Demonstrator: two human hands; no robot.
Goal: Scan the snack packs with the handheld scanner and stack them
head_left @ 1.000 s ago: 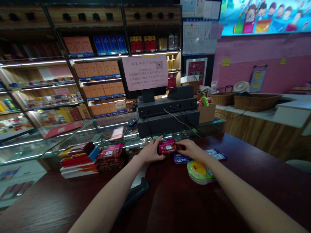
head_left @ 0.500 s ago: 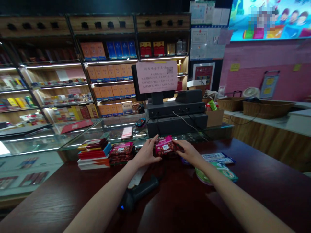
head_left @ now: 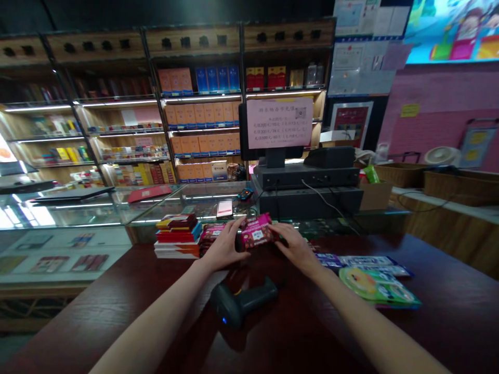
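Above the dark wooden counter, my two hands hold a magenta and brown snack packet (head_left: 256, 232) with hazelnut-like pictures on it. My left hand (head_left: 224, 248) is curved about its left end, fingertips by the top corner and thumb by the lower edge. The fingers of my right hand (head_left: 296, 248) pinch its right end. Similar packets (head_left: 212, 232) lie piled behind my left hand, partly hidden. Left of these is a stack of boxes and bars (head_left: 177, 236). A black barcode scanner (head_left: 244, 304) with a blue light lies below my hands.
Green packages (head_left: 376, 285) and blue-white packets (head_left: 370, 264) lie right of my right forearm. Behind my hands stand a black register (head_left: 306, 176) and a screen with a paper sign (head_left: 277, 123). A glass display case (head_left: 191, 200) runs along the back left.
The view has turned left, shifting the surroundings rightward. The packet stays between my hands, now a little left in view and tilted with its right end higher.
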